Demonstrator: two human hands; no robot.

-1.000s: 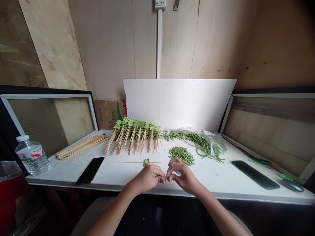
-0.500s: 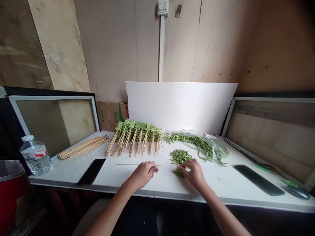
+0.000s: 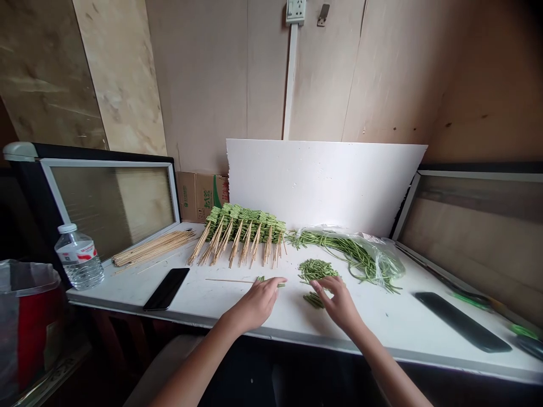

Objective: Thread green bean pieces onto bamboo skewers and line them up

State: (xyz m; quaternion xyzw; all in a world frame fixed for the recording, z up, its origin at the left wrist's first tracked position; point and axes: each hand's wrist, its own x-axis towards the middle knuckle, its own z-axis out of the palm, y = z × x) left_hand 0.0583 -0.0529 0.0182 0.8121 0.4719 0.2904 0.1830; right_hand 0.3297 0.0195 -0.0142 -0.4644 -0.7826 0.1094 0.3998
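In head view, the left hand is beside a skewer on the tabletop, bean piece at its fingertips, grip closure indeterminable, while the right hand, grip apart, adjoins the cut-bean pile.

The person's bare left forearm and right forearm reach forward from the bottom edge, slanting inward. The left hand has its back turned upward, its fingers together and pointing to the right. The right hand, well apart from it, points leftward, thumb extended and fingers curved. Whether either hand's fingertips are pressed together is unclear.
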